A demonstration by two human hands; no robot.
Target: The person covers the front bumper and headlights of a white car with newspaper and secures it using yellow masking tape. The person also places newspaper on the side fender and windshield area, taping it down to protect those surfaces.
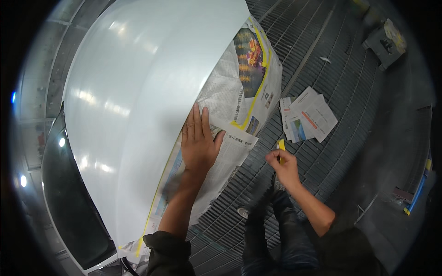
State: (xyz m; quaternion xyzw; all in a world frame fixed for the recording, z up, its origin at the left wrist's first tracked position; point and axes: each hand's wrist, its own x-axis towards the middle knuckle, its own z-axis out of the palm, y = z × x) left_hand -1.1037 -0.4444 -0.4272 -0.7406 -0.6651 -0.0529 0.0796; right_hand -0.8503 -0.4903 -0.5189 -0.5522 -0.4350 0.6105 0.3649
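Note:
My left hand (199, 146) lies flat, fingers together and thumb apart, pressing a newspaper sheet (221, 172) against the edge of a pale car hood (138, 86). Yellow masking tape (157, 200) runs along that edge below the hand. More newspaper (221, 88), bordered by yellow tape (255, 103), covers the car's front beyond my fingertips. Over the floor grating, my right hand (286, 169) pinches a roll of yellow masking tape (281, 146), seen nearly edge-on and partly hidden by the fingers.
Loose newspaper sheets (310, 115) lie on the metal floor grating (310, 162). A grey stand or box (385, 43) is at the far right. The dark windshield (74, 193) borders the hood on the left. My shoe (243, 212) rests on the grating.

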